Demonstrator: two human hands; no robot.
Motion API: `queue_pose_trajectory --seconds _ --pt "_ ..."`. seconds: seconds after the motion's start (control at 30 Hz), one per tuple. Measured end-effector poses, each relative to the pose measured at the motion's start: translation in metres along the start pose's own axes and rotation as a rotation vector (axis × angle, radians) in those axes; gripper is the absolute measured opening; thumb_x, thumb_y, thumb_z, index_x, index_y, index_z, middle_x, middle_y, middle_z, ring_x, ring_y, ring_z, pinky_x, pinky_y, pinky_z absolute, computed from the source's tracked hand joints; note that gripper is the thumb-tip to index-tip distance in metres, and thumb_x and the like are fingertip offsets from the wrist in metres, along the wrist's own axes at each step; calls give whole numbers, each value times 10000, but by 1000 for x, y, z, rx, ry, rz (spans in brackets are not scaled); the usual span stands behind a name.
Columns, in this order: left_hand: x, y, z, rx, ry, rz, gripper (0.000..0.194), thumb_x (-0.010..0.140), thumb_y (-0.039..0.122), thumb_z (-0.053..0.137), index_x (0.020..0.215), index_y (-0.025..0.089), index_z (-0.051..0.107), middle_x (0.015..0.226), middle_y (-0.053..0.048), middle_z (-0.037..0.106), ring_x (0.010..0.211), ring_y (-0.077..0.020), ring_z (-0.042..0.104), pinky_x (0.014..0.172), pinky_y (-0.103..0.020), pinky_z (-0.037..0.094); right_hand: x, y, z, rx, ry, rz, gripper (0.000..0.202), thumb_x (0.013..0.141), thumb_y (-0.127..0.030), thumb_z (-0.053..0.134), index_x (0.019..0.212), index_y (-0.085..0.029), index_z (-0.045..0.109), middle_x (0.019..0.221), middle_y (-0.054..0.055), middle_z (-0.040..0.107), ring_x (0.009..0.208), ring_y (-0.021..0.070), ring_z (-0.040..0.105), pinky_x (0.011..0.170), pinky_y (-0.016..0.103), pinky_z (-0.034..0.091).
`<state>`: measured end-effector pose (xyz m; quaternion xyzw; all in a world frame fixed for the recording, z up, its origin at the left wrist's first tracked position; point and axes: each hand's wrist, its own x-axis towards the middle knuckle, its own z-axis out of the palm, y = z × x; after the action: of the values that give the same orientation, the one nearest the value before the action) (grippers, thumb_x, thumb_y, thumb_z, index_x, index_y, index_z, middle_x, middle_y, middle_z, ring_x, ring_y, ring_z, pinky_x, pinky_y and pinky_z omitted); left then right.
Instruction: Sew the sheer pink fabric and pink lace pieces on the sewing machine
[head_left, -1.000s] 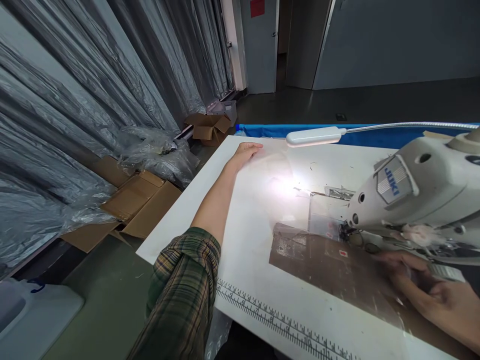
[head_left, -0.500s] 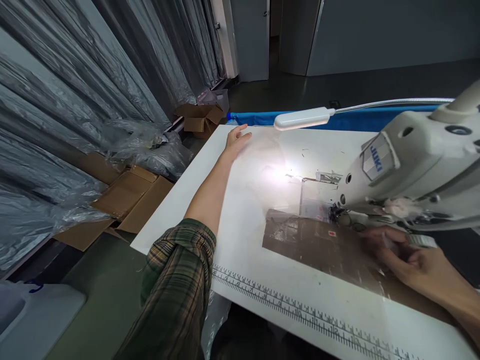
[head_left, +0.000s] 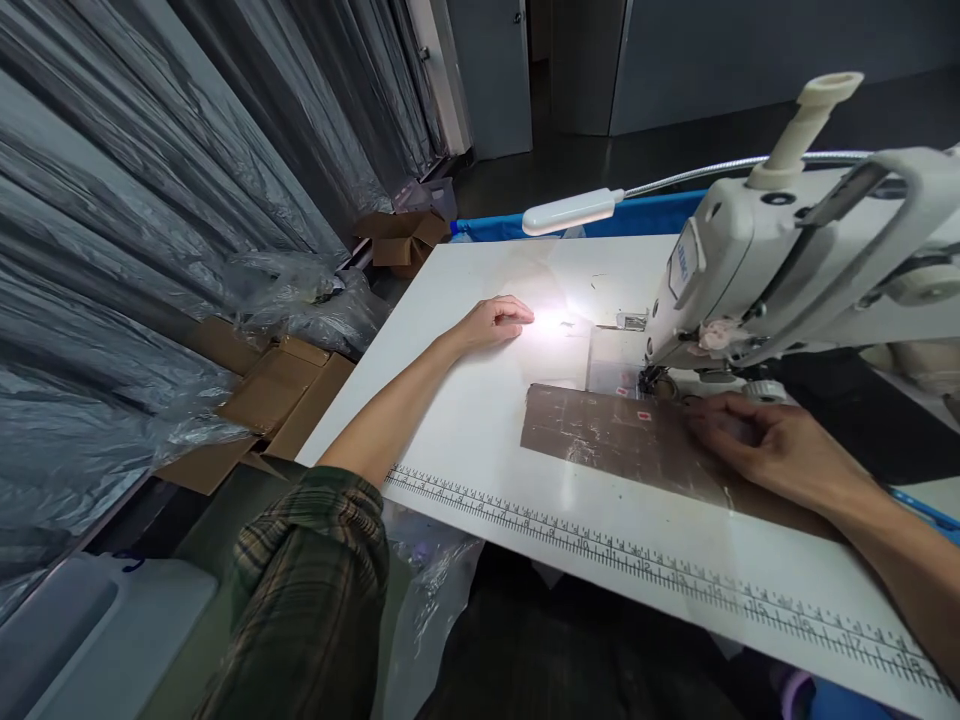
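Under the needle area of a white sewing machine (head_left: pixel 705 255), a brown glossy sheet (head_left: pixel 592 425) with a small red-and-white mark lies flat on the white table. My right hand (head_left: pixel 765 445) is bent over the sheet's right part beside the presser foot (head_left: pixel 654 380), thumb and fingers closed on the material; the fingertips are partly hidden. To the left of the lit patch, my left hand (head_left: pixel 495 322) is low over the bare tabletop. Its fingers are loosely curved, the thumb apart from them, with nothing visible in it.
A white lamp (head_left: pixel 571 212) on a flexible neck shines on the white table (head_left: pixel 442 400). A printed ruler scale (head_left: pixel 585 540) runs along the front edge. Cardboard boxes (head_left: pixel 274 385) and clear plastic wrapping (head_left: pixel 307 295) lie on the floor at left, near a white jug (head_left: pixel 150 620).
My left hand has come back from the table's far left edge toward the lit patch. My right hand stays at the brown sheet. The view has shifted, showing more of the machine.
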<state>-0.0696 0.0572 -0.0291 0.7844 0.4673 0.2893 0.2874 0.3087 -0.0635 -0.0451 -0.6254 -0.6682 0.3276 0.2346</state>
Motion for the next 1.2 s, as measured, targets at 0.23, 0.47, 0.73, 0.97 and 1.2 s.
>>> queue_pose_trajectory --seconds 0.23,0.47,0.73,0.97,1.2 --pt "34 -5 13 82 286 -116 297 775 158 676 1064 167 746 1326 -116 645 1070 -203 655 930 -292 507 -4 -3 -3 144 -78 39 549 755 -567 651 1082 -136 748 715 45 707 631 183 619 546 245 472" --pt "31 -6 13 112 345 -173 33 754 164 705 722 168 701 1048 -89 705 948 -183 657 919 -287 502 0 0 -2 127 -101 32 533 757 -547 649 1092 -145 752 750 41 717 710 198 653 592 234 477" --pt "43 10 7 52 320 -220 106 885 227 624 916 155 695 785 -44 718 651 -131 642 693 -250 529 -3 -7 -5 128 -117 30 573 780 -592 639 1072 -110 742 716 50 678 656 167 562 573 244 423" --pt "-15 47 13 254 190 206 212 895 272 648 1076 172 694 1185 -91 695 993 -184 672 770 -264 544 -3 -14 -14 177 -218 -48 573 803 -610 664 1090 -117 711 696 -10 579 663 123 479 580 237 361" --pt "-64 93 68 295 -344 597 418 974 408 591 1298 148 628 1375 -153 631 1198 -266 630 993 -459 528 2 -18 -27 297 -289 97 500 641 -471 832 1003 -140 737 665 -13 582 596 101 440 539 242 347"
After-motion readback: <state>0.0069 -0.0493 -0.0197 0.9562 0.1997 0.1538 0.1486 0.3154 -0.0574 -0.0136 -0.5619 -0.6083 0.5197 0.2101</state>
